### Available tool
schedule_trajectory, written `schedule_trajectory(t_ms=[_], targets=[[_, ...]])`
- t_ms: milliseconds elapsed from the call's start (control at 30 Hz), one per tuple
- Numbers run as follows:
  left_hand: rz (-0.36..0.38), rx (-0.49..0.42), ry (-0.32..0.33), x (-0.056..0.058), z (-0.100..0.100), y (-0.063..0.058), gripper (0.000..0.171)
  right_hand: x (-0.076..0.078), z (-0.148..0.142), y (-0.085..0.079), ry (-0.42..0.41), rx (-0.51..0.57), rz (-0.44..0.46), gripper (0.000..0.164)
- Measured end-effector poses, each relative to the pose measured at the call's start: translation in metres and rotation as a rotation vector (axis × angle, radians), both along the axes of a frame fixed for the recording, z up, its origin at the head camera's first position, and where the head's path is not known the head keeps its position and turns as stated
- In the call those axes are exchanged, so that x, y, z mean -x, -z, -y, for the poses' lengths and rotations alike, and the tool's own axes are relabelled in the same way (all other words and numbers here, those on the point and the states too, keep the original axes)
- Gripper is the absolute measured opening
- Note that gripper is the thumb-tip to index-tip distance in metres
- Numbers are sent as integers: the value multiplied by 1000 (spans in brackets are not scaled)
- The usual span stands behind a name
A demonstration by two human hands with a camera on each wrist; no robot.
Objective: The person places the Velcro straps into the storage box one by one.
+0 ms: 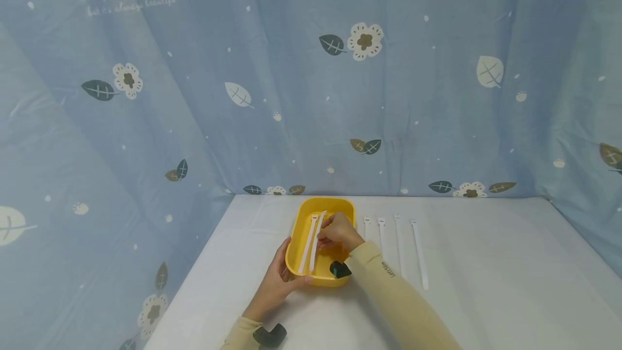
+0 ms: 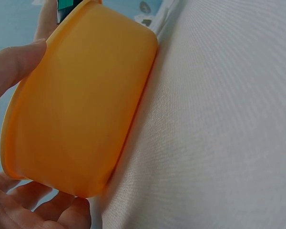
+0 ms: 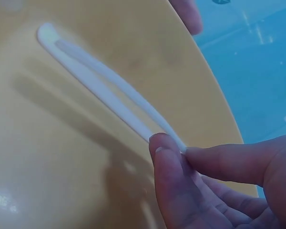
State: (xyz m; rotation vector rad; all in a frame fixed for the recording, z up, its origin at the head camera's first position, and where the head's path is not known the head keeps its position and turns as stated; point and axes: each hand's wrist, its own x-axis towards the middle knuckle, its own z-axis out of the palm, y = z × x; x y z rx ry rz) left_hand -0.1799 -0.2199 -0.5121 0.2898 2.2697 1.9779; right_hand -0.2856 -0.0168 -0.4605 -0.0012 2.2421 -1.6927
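A yellow plastic tray [image 1: 326, 199] stands on the white table. My left hand [image 1: 275, 287] grips its near left corner, thumb on the rim and fingers against the side wall, as the left wrist view shows. Inside the tray, my right hand [image 1: 340, 231] pinches a white cable tie [image 1: 314, 250] between thumb and fingertips. Beside that one lies another white cable tie [image 1: 306, 247], its slotted head toward the far end. In the right wrist view the two ties run close together above the tray floor.
Several more white cable ties [image 1: 419, 253] lie side by side on the table [image 1: 491, 263], right of the tray and partly behind the right forearm. A blue patterned curtain [image 1: 408, 96] hangs along the back and sides. Each wrist carries a dark camera mount [image 1: 270, 336].
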Motion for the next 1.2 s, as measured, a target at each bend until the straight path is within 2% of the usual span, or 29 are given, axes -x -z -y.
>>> schedule_trajectory(t_ms=[500,967,1200], targets=[[-12,11,-1,-1,1,2,107,-3,3,3,-18,10,20,15],[-16,17,3,1,0,4,107,-5,4,3,-23,26,53,28],[-10,52,-18,1,1,4,107,-5,6,1,-14,-28,55,29]])
